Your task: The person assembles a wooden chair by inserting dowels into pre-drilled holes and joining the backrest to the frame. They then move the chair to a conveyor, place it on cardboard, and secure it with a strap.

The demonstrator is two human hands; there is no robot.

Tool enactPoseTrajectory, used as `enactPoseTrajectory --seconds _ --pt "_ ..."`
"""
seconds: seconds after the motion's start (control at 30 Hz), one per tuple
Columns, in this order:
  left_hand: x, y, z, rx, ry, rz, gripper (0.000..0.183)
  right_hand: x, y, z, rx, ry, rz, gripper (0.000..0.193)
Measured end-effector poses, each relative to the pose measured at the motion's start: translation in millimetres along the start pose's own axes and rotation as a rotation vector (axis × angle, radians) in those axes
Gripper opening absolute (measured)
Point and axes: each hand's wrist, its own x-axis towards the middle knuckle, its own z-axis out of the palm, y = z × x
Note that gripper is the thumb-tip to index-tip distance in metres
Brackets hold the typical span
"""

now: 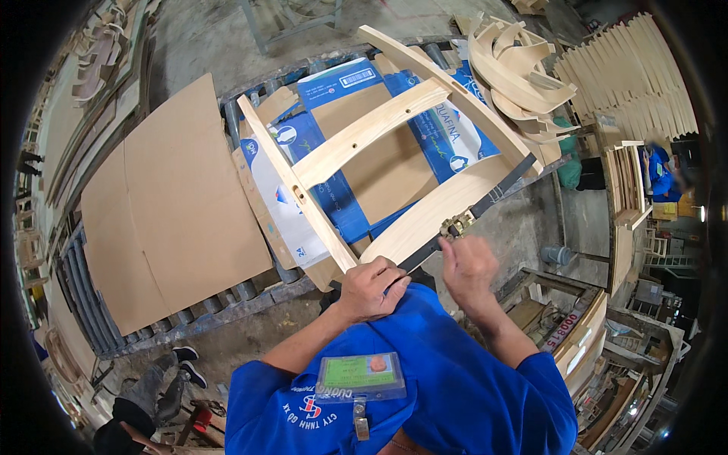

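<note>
A pale wooden frame (371,129), its two long rails joined by curved slats, lies before me. Along its near side runs a black strap (497,193) with a brass-coloured ratchet buckle (457,224). My left hand (371,290) is closed over the near end of the left rail, where the strap also passes; the exact finger contact is hidden. Just below the buckle, my right hand (470,274) is curled into a fist with the thumb beside it. Motion blurs this hand, and whatever lies inside the fist cannot be made out.
Flattened blue and white cardboard (334,205) lies under the frame on a roller conveyor (220,303). A large brown cardboard sheet (167,212) covers the rollers leftward. Curved wooden pieces (519,68) are piled at the far right. Another person (144,402) is at lower left.
</note>
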Motion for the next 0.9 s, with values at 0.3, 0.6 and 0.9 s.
enactPoseTrajectory --seconds 0.3,0.6,0.9 --pt "-4 -7 2 -0.057 0.013 0.106 0.017 48 89 17 0.612 -0.213 0.731 0.043" --pt "-9 -29 -5 -0.056 0.028 0.297 0.029 34 64 20 0.18 -0.063 0.448 0.043" --pt "-13 -28 -3 -0.08 0.031 0.301 0.025 -8 -15 -2 0.018 -0.03 -0.041 0.031"
